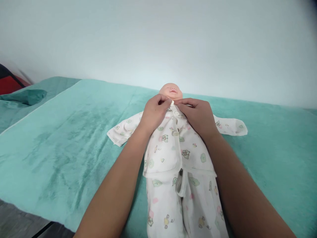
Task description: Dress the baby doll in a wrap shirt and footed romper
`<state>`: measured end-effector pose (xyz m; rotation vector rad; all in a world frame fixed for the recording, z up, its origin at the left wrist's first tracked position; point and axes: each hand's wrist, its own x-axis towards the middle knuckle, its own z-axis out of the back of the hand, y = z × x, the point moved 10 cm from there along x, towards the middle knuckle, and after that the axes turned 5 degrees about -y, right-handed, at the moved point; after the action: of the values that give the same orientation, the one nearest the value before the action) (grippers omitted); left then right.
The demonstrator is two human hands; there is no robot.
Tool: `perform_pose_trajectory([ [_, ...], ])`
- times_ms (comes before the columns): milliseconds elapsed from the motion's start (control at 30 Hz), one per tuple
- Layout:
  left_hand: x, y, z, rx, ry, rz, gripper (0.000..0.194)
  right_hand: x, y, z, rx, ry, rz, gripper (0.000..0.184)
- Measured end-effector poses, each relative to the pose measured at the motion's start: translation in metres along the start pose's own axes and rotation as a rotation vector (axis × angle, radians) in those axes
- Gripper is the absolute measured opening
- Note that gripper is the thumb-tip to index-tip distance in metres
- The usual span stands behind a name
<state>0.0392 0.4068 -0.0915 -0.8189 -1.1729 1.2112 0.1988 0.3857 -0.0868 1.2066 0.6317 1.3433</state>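
Observation:
A baby doll point(170, 88) lies on its back, its head at the far end and its feet toward me. It wears a white baby shirt point(162, 150) printed with bears and green shapes, and matching trousers point(163, 205). At the neck, my left hand point(155, 110) pinches the shirt's collar edge, a bit of white trim showing at the fingertips. My right hand point(198, 114) is closed on the other side of the collar, its fingertips partly hidden. The shirt fronts overlap down the middle, and both sleeves lie spread outward.
A teal plush cover point(61, 142) lies under the doll. Behind it rises a pale wall point(158, 43). Folded teal cloth point(27, 96) and a red and black object point(10, 82) are at the left. Grey floor point(19, 219) shows past the cover's edge at the lower left.

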Motion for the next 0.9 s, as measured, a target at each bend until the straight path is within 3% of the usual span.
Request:
perform_pose_trajectory([
  [300,-0.002,-0.007,-0.003,0.071,0.042,-0.085,0.019,0.003,0.003,-0.001,-0.133,-0.008,0.095,0.027],
  [533,-0.004,-0.009,-0.006,0.11,0.055,-0.129,0.024,0.01,-0.006,0.0,-0.136,-0.048,0.076,0.014],
  [900,-0.005,-0.012,-0.011,0.173,0.095,-0.175,0.038,0.009,-0.01,0.003,-0.096,-0.077,0.046,0.015],
])
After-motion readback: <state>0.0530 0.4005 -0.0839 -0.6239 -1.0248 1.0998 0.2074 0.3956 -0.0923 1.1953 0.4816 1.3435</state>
